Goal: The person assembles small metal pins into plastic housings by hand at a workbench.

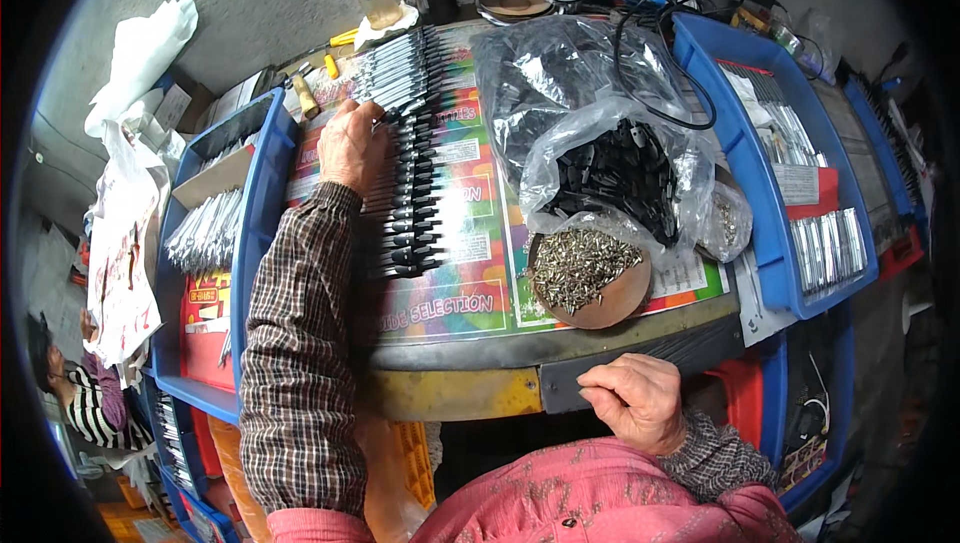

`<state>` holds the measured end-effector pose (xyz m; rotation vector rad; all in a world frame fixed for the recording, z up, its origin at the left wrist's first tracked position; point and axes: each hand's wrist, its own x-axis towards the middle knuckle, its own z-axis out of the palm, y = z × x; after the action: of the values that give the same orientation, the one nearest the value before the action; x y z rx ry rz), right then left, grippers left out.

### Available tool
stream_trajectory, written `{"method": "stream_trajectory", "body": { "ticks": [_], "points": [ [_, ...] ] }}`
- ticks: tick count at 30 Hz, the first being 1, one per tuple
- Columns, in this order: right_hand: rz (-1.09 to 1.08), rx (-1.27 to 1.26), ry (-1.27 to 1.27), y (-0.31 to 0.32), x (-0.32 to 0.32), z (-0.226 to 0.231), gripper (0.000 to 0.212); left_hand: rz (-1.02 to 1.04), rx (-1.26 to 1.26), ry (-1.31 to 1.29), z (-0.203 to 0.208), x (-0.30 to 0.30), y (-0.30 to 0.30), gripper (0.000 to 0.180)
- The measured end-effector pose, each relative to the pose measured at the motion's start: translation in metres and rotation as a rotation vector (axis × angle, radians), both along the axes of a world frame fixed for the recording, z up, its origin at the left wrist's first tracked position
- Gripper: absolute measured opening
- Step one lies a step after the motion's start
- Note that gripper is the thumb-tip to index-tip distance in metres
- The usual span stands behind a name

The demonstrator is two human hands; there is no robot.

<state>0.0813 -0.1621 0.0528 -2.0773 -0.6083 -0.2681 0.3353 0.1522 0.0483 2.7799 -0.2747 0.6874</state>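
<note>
The left hand point(353, 148) is at the row of pens point(395, 73) on the table point(450, 353); I can't tell its grip; they lie side by side, maybe for easy reach; the right hand point(640, 403) curls closed.

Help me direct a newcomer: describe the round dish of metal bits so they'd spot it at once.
On the table, find the open clear bag of black pieces. Just in front, by the table's near edge, sits the round dish. Its heap of shiny metal pieces sets it apart from that bag.
</note>
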Motion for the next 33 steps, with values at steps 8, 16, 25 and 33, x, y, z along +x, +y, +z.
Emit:
{"method": "stream_trajectory", "body": {
  "ticks": [8, 16, 25, 33],
  "points": [
    [0.021, 0.007, -0.097, -0.003, -0.001, -0.008, 0.027, -0.082, 0.096, 0.047, 0.001, 0.015, 0.006, 0.019],
    [0.024, -0.003, -0.109, -0.002, 0.0, -0.009, 0.029, -0.151, 0.177, -0.009, -0.004, 0.023, 0.014, 0.019],
    [0.02, -0.022, -0.113, -0.001, -0.003, -0.011, 0.031, -0.158, 0.156, -0.036, -0.011, 0.022, 0.014, 0.021],
    [0.012, -0.024, -0.111, -0.001, -0.003, -0.011, 0.032, -0.195, 0.022, -0.06, -0.008, 0.02, 0.014, 0.023]
  ]
}}
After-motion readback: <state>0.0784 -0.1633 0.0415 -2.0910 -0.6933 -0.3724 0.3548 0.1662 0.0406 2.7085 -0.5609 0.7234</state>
